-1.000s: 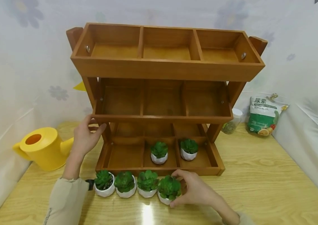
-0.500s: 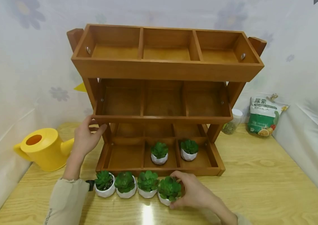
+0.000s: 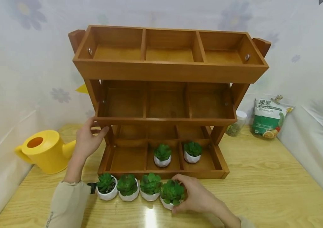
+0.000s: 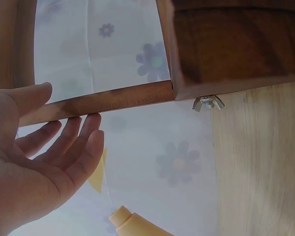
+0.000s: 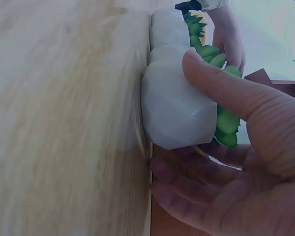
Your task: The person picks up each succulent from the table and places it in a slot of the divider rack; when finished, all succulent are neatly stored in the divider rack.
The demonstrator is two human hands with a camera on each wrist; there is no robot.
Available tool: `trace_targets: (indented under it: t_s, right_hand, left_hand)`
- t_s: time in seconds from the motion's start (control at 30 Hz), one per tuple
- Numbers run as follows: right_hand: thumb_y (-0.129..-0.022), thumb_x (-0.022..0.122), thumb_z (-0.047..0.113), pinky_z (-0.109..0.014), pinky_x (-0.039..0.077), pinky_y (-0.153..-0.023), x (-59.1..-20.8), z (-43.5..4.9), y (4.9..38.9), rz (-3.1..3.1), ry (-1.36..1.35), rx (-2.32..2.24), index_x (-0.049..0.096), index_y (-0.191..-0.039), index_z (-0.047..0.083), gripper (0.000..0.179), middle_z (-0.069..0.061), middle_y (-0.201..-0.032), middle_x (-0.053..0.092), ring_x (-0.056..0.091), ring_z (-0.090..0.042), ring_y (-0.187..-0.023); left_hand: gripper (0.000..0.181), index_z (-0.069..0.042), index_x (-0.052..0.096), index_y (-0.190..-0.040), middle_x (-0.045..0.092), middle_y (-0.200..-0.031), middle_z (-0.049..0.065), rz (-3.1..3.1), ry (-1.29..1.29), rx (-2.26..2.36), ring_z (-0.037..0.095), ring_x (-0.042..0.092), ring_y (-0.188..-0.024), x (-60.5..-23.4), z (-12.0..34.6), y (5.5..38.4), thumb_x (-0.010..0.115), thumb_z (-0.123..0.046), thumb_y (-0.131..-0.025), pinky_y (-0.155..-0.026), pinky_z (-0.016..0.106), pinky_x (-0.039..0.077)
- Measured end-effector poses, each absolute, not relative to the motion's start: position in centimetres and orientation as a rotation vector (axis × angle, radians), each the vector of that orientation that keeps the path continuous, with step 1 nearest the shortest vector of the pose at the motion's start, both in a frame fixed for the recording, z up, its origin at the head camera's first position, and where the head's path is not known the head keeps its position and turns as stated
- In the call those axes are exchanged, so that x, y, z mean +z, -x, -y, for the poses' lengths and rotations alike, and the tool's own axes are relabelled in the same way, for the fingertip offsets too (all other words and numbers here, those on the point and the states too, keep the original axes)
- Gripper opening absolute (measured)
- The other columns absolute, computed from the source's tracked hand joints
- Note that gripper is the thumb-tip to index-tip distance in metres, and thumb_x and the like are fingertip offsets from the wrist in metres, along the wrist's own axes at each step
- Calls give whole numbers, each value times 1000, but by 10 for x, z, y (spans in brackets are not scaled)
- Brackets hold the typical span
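On the table (image 3: 272,183), the rightmost succulent (image 3: 172,192) sits within the right grip (image 3: 197,194).

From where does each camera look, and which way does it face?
Head: on the head, facing forward and down at the wooden shelf and four front plants; left hand, right hand and both sleeves show.
Left wrist: on that wrist, facing a slanting shelf leg, wing nut and flowered sheet; left hand shows.
Right wrist: on that wrist, facing along the tabletop to a white pot; right hand near, left hand beyond.
Shared: head and right wrist both show front plants and both hands.
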State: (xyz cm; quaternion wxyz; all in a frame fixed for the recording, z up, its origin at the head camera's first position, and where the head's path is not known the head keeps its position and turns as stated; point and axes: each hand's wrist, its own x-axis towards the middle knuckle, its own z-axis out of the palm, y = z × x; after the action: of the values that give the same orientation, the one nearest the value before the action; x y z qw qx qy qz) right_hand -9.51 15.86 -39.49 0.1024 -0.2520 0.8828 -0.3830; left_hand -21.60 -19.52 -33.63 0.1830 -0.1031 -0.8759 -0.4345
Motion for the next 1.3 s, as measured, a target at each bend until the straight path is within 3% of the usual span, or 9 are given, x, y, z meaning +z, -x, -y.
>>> trace_targets:
  t_s: [0.2,0.7,1.07,1.3]
  right_hand:
    - [-64,89,40,-27,52,-79,-392,-159,96,-2652,735,-1087,59,-113,14,63,12,-99,64,60,-4,-90]
    - [-63,88,29,-25,52,-73,-386,-160,94,-2640,672,-1106,63,-112,13,57,10,-98,64,60,-5,-86]
    - [-70,87,21,-30,56,-81,-376,-174,103,-2348,838,-1411,60,-118,15,56,3,-108,66,63,-12,-97]
    - [-73,84,16,-31,54,-87,-358,-173,112,-2327,814,-1542,59,-120,10,54,-4,-111,65,63,-17,-101]
  left_hand:
    - [40,2,50,-127,59,-118,28,2479,290,-1204,45,64,-93,-335,197,217,60,-21,-95,-76,54,55]
    - [39,1,50,-126,59,-117,28,2473,296,-1216,45,65,-92,-336,195,219,60,-19,-95,-75,54,56]
    - [41,1,49,-128,59,-118,28,2486,276,-1222,44,65,-93,-337,197,215,60,-21,-95,-76,54,55]
    - [43,1,49,-130,60,-117,28,2475,284,-1228,44,65,-93,-337,196,218,60,-20,-95,-76,53,56]
